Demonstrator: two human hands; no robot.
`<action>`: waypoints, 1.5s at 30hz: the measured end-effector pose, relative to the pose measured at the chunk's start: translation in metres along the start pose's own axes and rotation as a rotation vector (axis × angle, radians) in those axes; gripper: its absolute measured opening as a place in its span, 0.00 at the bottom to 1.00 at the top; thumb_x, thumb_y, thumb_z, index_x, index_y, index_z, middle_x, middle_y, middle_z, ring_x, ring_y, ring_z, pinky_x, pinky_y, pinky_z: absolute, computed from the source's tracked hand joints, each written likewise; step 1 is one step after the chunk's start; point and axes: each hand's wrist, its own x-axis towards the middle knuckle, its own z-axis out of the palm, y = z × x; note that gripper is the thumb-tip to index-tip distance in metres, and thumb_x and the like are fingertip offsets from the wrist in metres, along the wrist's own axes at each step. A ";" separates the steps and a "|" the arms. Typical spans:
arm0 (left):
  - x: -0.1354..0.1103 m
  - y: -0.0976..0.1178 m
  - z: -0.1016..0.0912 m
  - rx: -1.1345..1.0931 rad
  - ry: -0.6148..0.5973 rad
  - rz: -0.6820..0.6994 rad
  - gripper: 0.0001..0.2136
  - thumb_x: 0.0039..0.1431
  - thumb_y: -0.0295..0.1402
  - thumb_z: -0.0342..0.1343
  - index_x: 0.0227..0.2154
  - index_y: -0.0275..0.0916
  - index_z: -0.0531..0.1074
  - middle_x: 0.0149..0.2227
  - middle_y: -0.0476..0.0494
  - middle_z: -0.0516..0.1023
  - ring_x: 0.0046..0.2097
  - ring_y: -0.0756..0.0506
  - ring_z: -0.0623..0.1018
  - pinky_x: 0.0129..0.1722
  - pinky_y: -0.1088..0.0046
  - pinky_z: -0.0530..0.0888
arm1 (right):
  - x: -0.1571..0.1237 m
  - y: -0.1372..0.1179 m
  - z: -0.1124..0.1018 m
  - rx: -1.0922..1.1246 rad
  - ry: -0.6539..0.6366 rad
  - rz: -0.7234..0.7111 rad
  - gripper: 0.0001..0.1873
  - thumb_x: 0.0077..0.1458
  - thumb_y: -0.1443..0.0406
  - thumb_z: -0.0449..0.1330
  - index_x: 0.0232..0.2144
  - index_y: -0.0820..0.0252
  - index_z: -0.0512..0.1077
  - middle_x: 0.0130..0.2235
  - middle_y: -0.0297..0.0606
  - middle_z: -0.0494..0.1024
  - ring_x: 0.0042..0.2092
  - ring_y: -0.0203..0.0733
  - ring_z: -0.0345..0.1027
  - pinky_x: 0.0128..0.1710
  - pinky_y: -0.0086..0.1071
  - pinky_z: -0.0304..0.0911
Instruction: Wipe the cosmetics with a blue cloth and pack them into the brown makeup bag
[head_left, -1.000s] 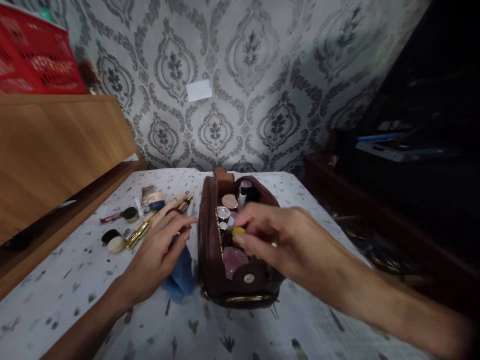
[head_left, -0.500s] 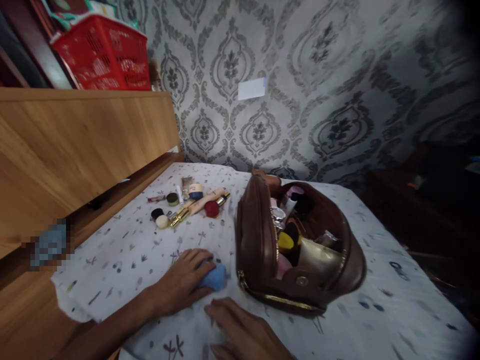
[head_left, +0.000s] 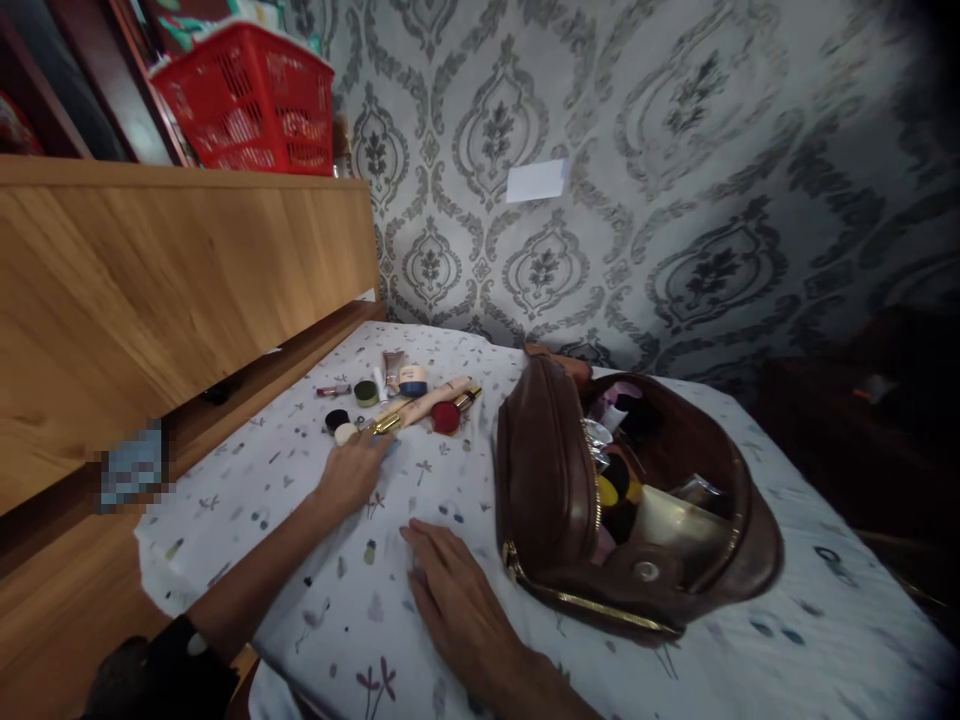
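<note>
My left hand [head_left: 352, 474] reaches to the near edge of a group of cosmetics, closed over a small blue thing [head_left: 388, 440]; only a sliver of it shows past the fingers. Close to those fingertips lie a gold tube [head_left: 388, 424], a cream round lid [head_left: 346, 433] and a black round lid [head_left: 337, 420]. My right hand [head_left: 454, 590] rests on the patterned cloth with its fingers stretched out, holding nothing. To its right stands a brown leather bag [head_left: 544, 470], unzipped, with several cosmetics inside, among them a pale gold pouch [head_left: 679, 530].
Further back in the group are a jar with a blue base [head_left: 412, 381], a dark green lid [head_left: 366, 392], a long peach tube [head_left: 435, 400] and a red round case [head_left: 445, 418]. A wooden cabinet [head_left: 187, 290] borders the left, with a red basket [head_left: 259, 105] on top.
My left hand has moved away from me with the blue thing, from beside the bag to the cosmetics. My right hand has come further into view and lies flatter. The view has shifted slightly.
</note>
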 end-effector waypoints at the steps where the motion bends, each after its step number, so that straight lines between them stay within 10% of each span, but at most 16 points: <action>1: 0.002 -0.003 0.000 0.026 -0.002 -0.035 0.24 0.64 0.22 0.42 0.59 0.44 0.67 0.55 0.33 0.73 0.52 0.36 0.75 0.41 0.61 0.75 | -0.001 0.001 0.000 -0.002 0.009 -0.015 0.24 0.59 0.75 0.51 0.57 0.65 0.66 0.56 0.51 0.74 0.58 0.49 0.68 0.58 0.47 0.68; 11: 0.040 -0.018 -0.022 0.048 0.098 -0.145 0.19 0.65 0.27 0.40 0.55 0.38 0.67 0.53 0.30 0.73 0.56 0.33 0.71 0.44 0.59 0.73 | 0.000 -0.003 -0.007 0.039 -0.030 0.040 0.18 0.58 0.74 0.54 0.50 0.63 0.72 0.56 0.49 0.74 0.58 0.50 0.68 0.59 0.47 0.67; 24: 0.086 -0.048 -0.022 -0.013 -0.216 -0.082 0.12 0.59 0.37 0.52 0.42 0.40 0.74 0.45 0.40 0.81 0.48 0.39 0.79 0.40 0.70 0.71 | 0.002 -0.007 -0.009 0.033 -0.005 0.033 0.12 0.58 0.74 0.55 0.43 0.62 0.74 0.54 0.48 0.75 0.56 0.47 0.68 0.58 0.41 0.66; 38: 0.026 -0.011 -0.028 -0.114 0.093 -0.142 0.17 0.65 0.35 0.43 0.54 0.38 0.67 0.53 0.34 0.76 0.53 0.35 0.75 0.50 0.60 0.72 | 0.004 -0.002 -0.007 0.109 0.031 0.083 0.12 0.56 0.75 0.56 0.42 0.62 0.73 0.53 0.48 0.75 0.56 0.46 0.68 0.58 0.41 0.64; 45: -0.020 0.024 -0.035 -0.712 -0.055 0.428 0.13 0.63 0.39 0.50 0.45 0.39 0.73 0.44 0.42 0.79 0.46 0.42 0.77 0.48 0.68 0.72 | 0.009 -0.004 -0.010 0.103 0.051 0.116 0.11 0.55 0.76 0.57 0.38 0.63 0.73 0.49 0.48 0.76 0.53 0.49 0.68 0.56 0.44 0.65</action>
